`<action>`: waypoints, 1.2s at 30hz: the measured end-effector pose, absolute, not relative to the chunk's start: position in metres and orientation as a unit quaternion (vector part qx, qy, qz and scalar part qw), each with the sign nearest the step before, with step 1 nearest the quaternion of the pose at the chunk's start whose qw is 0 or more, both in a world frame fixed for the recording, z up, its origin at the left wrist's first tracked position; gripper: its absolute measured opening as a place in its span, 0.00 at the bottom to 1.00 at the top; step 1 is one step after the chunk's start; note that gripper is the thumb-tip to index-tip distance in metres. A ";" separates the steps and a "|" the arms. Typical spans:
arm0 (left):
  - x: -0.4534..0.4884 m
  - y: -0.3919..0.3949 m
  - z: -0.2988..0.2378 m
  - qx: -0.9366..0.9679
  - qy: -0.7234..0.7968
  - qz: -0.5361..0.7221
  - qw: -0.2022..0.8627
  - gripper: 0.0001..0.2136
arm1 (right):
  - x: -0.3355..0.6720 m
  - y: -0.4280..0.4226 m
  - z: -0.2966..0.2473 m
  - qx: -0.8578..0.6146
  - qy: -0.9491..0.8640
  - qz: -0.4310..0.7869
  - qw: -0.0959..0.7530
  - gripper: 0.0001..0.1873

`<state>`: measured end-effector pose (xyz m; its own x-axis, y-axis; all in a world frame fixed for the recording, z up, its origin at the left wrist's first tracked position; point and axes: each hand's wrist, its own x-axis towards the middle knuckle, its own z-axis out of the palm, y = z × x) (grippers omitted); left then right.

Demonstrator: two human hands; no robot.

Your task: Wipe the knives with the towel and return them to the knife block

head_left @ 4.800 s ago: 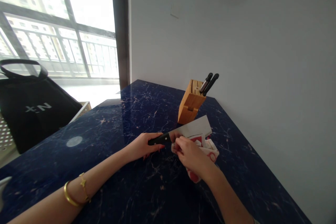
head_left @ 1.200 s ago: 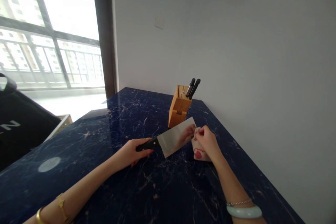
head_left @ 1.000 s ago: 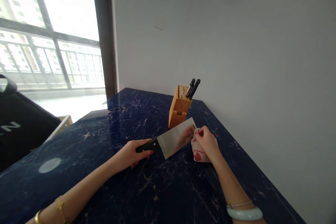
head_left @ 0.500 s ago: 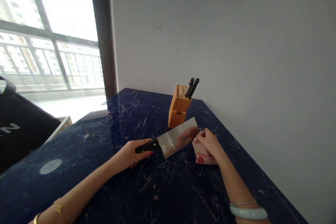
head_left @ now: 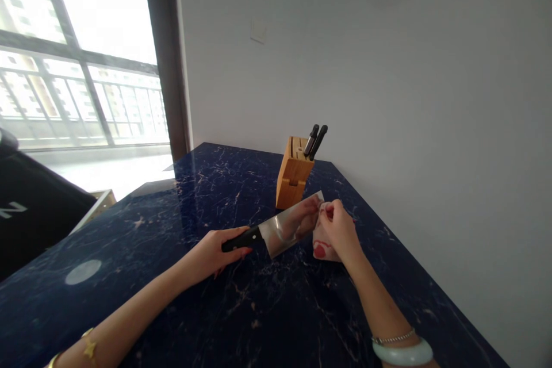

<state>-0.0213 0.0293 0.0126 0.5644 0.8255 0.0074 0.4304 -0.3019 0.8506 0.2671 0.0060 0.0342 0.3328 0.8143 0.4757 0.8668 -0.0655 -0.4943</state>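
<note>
My left hand (head_left: 211, 252) grips the black handle of a cleaver (head_left: 284, 225), whose wide steel blade stands tilted on the dark blue marble table (head_left: 215, 195). My right hand (head_left: 338, 227) is closed on a white cloth with red print (head_left: 321, 244) and presses it against the far tip of the blade. The blade mirrors my right hand's fingers. A wooden knife block (head_left: 294, 175) with two black handles sticking out stands just behind the blade's tip.
A grey wall runs along the table's right side and back. A black bag (head_left: 30, 213) sits at the far left, beside a large window. A pale round mark (head_left: 83, 271) shows on the table at left.
Earlier my right hand held the cloth near the blade's handle end; now it is at the blade's far tip. In the last half second it slid slightly back up toward the tip.
</note>
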 end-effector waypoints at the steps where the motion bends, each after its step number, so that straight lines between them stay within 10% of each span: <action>1: -0.021 0.029 0.013 0.774 0.405 0.229 0.428 0.27 | 0.267 0.006 0.035 -0.726 -0.578 -0.031 0.371 0.01; 26: -0.018 0.021 0.026 0.860 0.339 0.253 0.285 0.20 | 0.272 -0.002 0.058 -0.676 -0.510 -0.031 0.531 0.08; 36: -0.016 0.022 0.021 0.850 0.362 0.258 0.283 0.21 | 0.218 -0.003 0.037 -0.581 -0.683 0.068 0.438 0.02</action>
<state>-0.0158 0.0224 0.0211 0.6050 0.7610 0.2343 0.4683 -0.5780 0.6683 0.2183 -0.0030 0.0366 0.0586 0.8527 0.5192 0.7344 0.3154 -0.6010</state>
